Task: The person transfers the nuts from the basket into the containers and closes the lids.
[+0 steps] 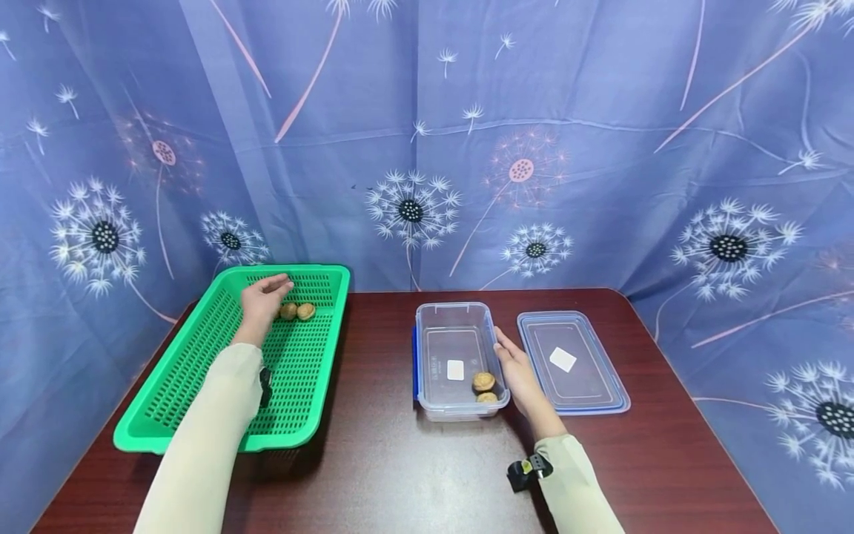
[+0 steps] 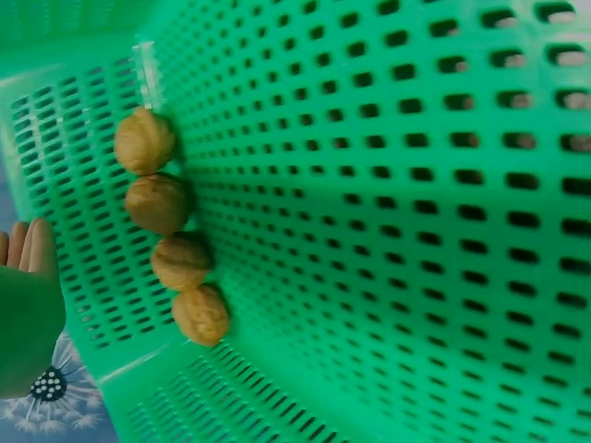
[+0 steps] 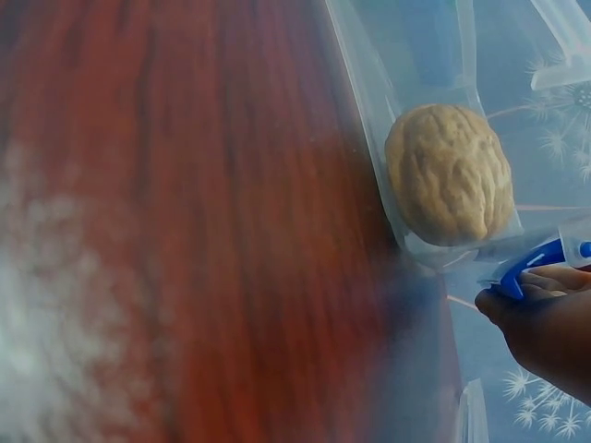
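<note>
A green perforated basket (image 1: pixel 200 371) stands at the left of the table. Several walnuts (image 2: pixel 171 245) lie in a row against its far wall. My left hand (image 1: pixel 270 291) hovers just beside them with relaxed fingers (image 2: pixel 28 247) and holds nothing. A clear plastic container (image 1: pixel 454 337) stands in the middle with two walnuts (image 1: pixel 483 382) in its near right corner; one walnut (image 3: pixel 450 173) shows through the wall. My right hand (image 1: pixel 510 357) rests with straight fingers against the container's right side, near a blue clip (image 3: pixel 531 263).
The container's clear lid (image 1: pixel 570 361) lies flat just right of my right hand. The dark wooden table (image 1: pixel 387 460) ends at a blue flowered curtain (image 1: pixel 427 148) on the far and side edges.
</note>
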The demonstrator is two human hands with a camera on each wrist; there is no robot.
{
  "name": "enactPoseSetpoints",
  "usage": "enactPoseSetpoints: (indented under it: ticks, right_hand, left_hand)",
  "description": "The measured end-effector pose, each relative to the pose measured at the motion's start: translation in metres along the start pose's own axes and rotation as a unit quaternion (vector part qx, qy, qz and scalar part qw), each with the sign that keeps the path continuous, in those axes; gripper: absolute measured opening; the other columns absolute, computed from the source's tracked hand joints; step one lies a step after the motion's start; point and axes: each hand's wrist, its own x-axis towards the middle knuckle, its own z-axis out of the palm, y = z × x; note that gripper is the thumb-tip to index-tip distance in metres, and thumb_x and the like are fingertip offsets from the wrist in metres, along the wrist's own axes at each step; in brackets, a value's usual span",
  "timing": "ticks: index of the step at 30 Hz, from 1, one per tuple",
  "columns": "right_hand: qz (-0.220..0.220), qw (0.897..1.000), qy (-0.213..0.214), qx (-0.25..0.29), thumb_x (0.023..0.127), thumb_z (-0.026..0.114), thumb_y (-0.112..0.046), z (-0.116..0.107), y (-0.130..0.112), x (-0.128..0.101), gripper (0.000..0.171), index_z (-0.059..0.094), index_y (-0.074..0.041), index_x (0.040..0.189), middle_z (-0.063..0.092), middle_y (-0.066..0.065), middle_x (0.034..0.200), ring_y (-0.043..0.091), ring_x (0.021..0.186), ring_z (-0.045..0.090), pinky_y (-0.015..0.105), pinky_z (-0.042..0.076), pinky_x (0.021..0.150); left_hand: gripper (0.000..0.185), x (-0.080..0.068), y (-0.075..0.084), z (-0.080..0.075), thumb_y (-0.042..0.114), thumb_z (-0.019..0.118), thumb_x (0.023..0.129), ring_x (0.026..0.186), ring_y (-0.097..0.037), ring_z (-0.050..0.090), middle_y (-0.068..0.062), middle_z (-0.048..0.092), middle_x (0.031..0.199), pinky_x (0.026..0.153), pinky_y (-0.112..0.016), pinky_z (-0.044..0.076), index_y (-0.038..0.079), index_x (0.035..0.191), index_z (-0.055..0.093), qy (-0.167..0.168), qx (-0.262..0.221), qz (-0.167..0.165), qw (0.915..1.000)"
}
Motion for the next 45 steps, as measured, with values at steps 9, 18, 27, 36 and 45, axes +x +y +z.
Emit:
enactPoseSetpoints:
  ticks: [9,18,27,36,45]
  right_hand:
    - [0.011,1.0,-0.006,0.01,0.104,0.036,-0.009,0.0,-0.001,0.001,0.047,0.028,0.003,0.149,0.026,0.017,0.154,0.033,0.144,0.018,0.045,0.013,0.118]
    - [0.009,1.0,-0.012,0.015,0.103,0.035,-0.004,0.003,-0.031,-0.016,0.046,0.027,0.009,0.146,0.025,0.022,0.153,0.037,0.143,0.018,0.047,0.013,0.118]
    - [0.006,1.0,-0.006,0.014,0.104,0.036,-0.009,-0.002,-0.002,0.0,0.047,0.028,0.003,0.148,0.026,0.018,0.154,0.033,0.144,0.018,0.045,0.013,0.118]
    - [-0.001,1.0,0.0,0.008,0.103,0.037,-0.01,-0.001,0.002,0.0,0.047,0.031,0.002,0.148,0.028,0.016,0.154,0.033,0.143,0.02,0.045,0.014,0.118]
    - [0.003,1.0,-0.006,0.014,0.103,0.036,-0.007,-0.001,-0.007,-0.004,0.046,0.029,0.006,0.147,0.026,0.018,0.154,0.035,0.143,0.019,0.046,0.013,0.118]
  left_hand:
    - [0.042,-0.003,-0.015,0.008,0.014,0.058,0.097,0.129,-0.033,0.045,-0.021,0.051,0.138,0.105,-0.044,0.04,0.002,0.137,0.052,-0.064,0.035,-0.02,0.9971]
    - [0.041,-0.001,-0.025,0.014,0.009,0.056,0.097,0.128,-0.039,0.044,-0.024,0.049,0.138,0.105,-0.05,0.039,-0.001,0.137,0.051,-0.073,0.073,-0.03,0.9942]
    - [0.039,0.002,-0.03,0.021,0.008,0.055,0.097,0.126,-0.043,0.043,-0.028,0.047,0.137,0.104,-0.053,0.039,-0.005,0.134,0.052,-0.074,0.122,-0.042,0.9889]
    - [0.039,0.0,-0.032,0.028,0.006,0.056,0.096,0.12,-0.044,0.047,-0.03,0.049,0.133,0.099,-0.051,0.044,-0.01,0.131,0.052,-0.079,0.169,-0.02,0.9822]
    - [0.04,-0.004,-0.026,0.026,0.006,0.058,0.095,0.124,-0.043,0.044,-0.029,0.047,0.136,0.101,-0.052,0.042,-0.01,0.131,0.052,-0.081,0.173,-0.025,0.9812]
